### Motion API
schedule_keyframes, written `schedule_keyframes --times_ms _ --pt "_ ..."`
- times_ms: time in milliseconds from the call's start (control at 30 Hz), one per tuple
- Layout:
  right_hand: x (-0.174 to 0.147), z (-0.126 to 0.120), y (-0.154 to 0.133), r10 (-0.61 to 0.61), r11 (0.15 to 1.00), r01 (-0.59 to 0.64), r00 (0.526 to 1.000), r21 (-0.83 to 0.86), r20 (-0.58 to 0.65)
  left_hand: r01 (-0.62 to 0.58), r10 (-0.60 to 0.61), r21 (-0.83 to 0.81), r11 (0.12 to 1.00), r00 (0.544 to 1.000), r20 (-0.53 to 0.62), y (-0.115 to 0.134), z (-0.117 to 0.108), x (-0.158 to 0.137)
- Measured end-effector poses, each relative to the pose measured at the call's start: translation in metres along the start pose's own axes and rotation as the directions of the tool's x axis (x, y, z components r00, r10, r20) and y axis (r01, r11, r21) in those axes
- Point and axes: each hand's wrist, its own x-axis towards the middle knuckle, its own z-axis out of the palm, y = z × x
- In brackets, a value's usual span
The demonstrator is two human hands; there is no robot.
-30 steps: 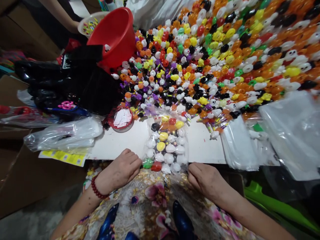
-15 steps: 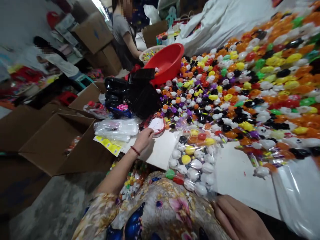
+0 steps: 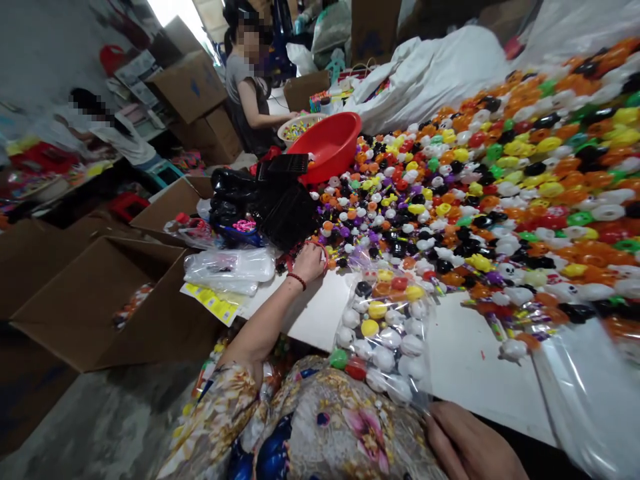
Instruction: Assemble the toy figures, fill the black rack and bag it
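Observation:
A clear plastic bag (image 3: 385, 333) filled with white, yellow, black, orange, red and green plastic toys lies at the table's front edge. My right hand (image 3: 473, 437) pinches its lower right corner, close to my body. Further off, my left hand (image 3: 309, 262), with a beaded bracelet on the wrist, is in a small round red basket (image 3: 326, 257). Its fingers are bent down and pressed together; whatever they hold is hidden. The hand now covers the white paper inside the basket.
A big heap of small colourful toys (image 3: 480, 200) covers the table's far and right side. Flat clear bags (image 3: 230, 267) lie left, a plastic sheet (image 3: 590, 393) right. Behind are a red basin (image 3: 330, 143) and a co-worker (image 3: 247, 93). Open cartons (image 3: 95, 300) stand left.
My left hand has moved forward and slightly right, from the near rim of the red basket to inside it. My right hand keeps its grip on the bag's corner. The view has shifted slightly.

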Motion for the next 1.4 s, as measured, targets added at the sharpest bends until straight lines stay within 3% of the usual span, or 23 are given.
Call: schedule_keyframes --times_ms 300,400,467,500,567,633,667,700,733,800,833,900,1033,1133,1267,1400 --pt "0.006 0.001 -0.005 -0.015 1.0 0.014 0.998 -0.011 -0.056 0.074 -0.087 -0.085 0.994 0.984 -0.156 -0.005 0.005 0.001" --pt "0.006 0.004 -0.004 0.028 0.999 -0.032 0.991 -0.033 -0.128 0.088 -0.187 -0.294 0.952 0.926 -0.327 0.003 -0.002 -0.012" --pt "0.006 0.008 -0.004 0.078 0.995 -0.088 0.981 -0.049 -0.179 0.007 -0.251 -0.506 0.862 0.875 -0.414 0.019 -0.013 -0.033" --pt "0.006 0.01 -0.005 0.111 0.992 -0.121 0.977 -0.044 -0.184 -0.064 -0.243 -0.6 0.798 0.876 -0.417 0.029 -0.022 -0.048" --pt "0.007 0.013 -0.006 0.167 0.985 -0.174 0.971 -0.024 -0.172 -0.24 -0.105 -0.697 0.676 0.905 -0.413 0.05 -0.047 -0.083" --pt "0.01 0.015 -0.007 0.176 0.984 -0.179 0.97 -0.004 -0.17 -0.384 0.158 -0.676 0.629 0.914 -0.373 0.069 -0.076 -0.117" --pt "0.012 0.015 -0.007 0.166 0.986 -0.167 0.971 0.004 -0.172 -0.437 0.325 -0.669 0.602 0.899 -0.295 0.077 -0.089 -0.132" --pt "0.014 0.016 -0.007 0.152 0.988 -0.152 0.973 0.011 -0.174 -0.495 0.501 -0.675 0.548 0.84 -0.209 0.084 -0.098 -0.144" --pt "0.016 0.016 -0.007 0.142 0.99 -0.141 0.974 0.019 -0.175 -0.546 0.639 -0.688 0.478 0.754 -0.155 0.09 -0.105 -0.153" --pt "0.02 0.017 -0.006 0.141 0.99 -0.139 0.973 0.023 -0.181 -0.616 0.81 -0.707 0.349 0.577 -0.103 0.098 -0.106 -0.164" --pt "0.022 0.017 -0.005 0.151 0.988 -0.151 0.97 0.017 -0.191 -0.643 0.851 -0.701 0.307 0.515 -0.1 0.102 -0.102 -0.167" --pt "0.026 0.019 -0.004 0.192 0.981 -0.196 0.958 0.003 -0.213 -0.695 0.882 -0.648 0.311 0.465 -0.076 0.106 -0.091 -0.169" --pt "0.033 0.022 -0.004 0.274 0.959 -0.285 0.926 -0.005 -0.261 -0.784 0.881 -0.427 0.451 0.467 0.072 0.114 -0.077 -0.174" --pt "0.035 0.024 -0.006 0.246 0.962 -0.269 0.925 -0.041 -0.289 -0.81 0.863 -0.298 0.504 0.486 0.137 0.117 -0.075 -0.182" --pt "0.036 0.025 -0.009 0.108 0.971 -0.167 0.945 -0.172 -0.309 -0.79 0.811 -0.189 0.584 0.576 0.1 0.119 -0.071 -0.189" --pt "0.038 0.024 -0.014 -0.08 0.94 -0.023 0.955 -0.34 -0.286 -0.673 0.68 -0.101 0.732 0.73 0.062 0.124 -0.066 -0.191"
